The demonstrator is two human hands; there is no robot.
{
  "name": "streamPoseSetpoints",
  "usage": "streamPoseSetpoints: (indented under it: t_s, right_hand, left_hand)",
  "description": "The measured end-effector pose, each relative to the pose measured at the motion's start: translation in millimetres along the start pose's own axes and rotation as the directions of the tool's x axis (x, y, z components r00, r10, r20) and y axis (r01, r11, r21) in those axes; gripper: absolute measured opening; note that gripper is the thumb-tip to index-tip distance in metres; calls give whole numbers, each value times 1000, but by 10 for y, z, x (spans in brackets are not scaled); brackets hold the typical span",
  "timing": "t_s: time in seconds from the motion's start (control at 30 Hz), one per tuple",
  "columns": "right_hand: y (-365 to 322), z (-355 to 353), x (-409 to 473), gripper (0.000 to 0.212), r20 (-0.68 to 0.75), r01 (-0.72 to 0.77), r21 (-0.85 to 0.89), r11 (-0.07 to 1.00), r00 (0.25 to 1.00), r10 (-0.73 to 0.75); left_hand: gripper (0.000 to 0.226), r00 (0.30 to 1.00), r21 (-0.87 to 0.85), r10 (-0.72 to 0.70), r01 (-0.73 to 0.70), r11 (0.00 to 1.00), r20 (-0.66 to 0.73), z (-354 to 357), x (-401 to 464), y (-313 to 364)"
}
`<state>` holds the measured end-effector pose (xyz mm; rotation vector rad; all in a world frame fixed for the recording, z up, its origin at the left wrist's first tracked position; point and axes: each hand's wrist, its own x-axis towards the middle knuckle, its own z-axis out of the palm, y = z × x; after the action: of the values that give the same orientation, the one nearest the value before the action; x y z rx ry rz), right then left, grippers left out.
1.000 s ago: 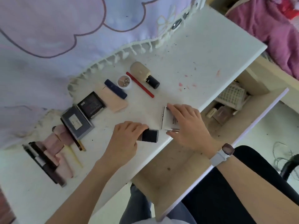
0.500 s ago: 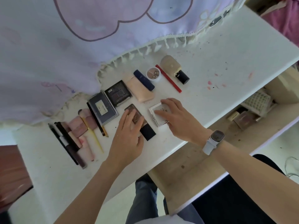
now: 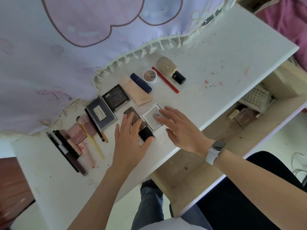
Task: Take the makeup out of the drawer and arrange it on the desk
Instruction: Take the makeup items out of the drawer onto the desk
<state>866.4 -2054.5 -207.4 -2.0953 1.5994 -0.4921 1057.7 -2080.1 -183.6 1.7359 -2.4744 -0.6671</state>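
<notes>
While the left hand (image 3: 131, 138) lies flat, fingers straight, on the brown bottle with black cap (image 3: 139, 125), the right hand (image 3: 179, 128) rests spread fingertips on the white square compact (image 3: 152, 119) just beside it; neither grips. Both items sit near the desk (image 3: 224, 63) front edge, closing a row of makeup. Compact: likely light, rigid, slick, hinged lid; take by opposite edges. Bottle: probably glass, may roll; hold at body. More items remain in the open drawer (image 3: 216, 151).
</notes>
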Motion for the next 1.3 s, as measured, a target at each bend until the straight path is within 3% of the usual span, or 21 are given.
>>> streamPoseSetpoints:
  t_s: [0.1, 0.23, 0.4, 0.5, 0.63, 0.77, 0.87, 0.97, 1.13, 1.3]
  right_hand:
    - [140, -133, -258, 32, -200, -82, 58, 995, 975, 92]
    - [551, -336, -692, 22, -376, -338, 93, 937, 859, 347]
    - [1376, -552, -1168, 26, -314, -730, 12, 684, 646, 695]
    - [1863, -645, -1241, 36, -187, -816, -150, 558, 578, 794]
    - [2354, -695, -1107, 42, -109, -778, -311, 546, 600, 793]
    - [2735, -655, -983, 74, -34, -720, -374, 585, 641, 767]
    - [2861, -614, -980, 82, 5, -719, -367, 590, 633, 774]
    - [2861, -602, -962, 77, -6, -721, -357, 594, 637, 771]
    - [2712, -640, -959, 72, 33, -747, -347, 567, 594, 804]
    - [2491, -793, -1049, 39, -132, -745, -377, 551, 632, 764]
  left_hand:
    - [39, 988, -47, 89, -95, 994, -125, 32, 16, 312]
    - [28, 957, -193, 233, -265, 945, -172, 246, 82, 948]
    - [21, 889, -337, 457, -442, 831, -37, 751, 200, 1697]
    - [28, 864, -334, 484, -419, 844, 140, 1161, 426, 2028]
    - [41, 864, -218, 365, -304, 927, 346, 1700, 832, 2273]
    - [38, 891, -130, 272, -241, 962, 364, 2129, 1170, 2439]
    - [25, 921, -69, 207, -195, 978, 330, 2337, 1320, 2541]
    - [28, 941, -17, 188, -191, 981, 282, 2426, 1409, 2561]
    - [25, 929, -46, 166, -159, 986, 331, 2350, 1409, 2506]
    - [26, 901, -191, 231, -170, 967, 366, 2161, 1266, 2481]
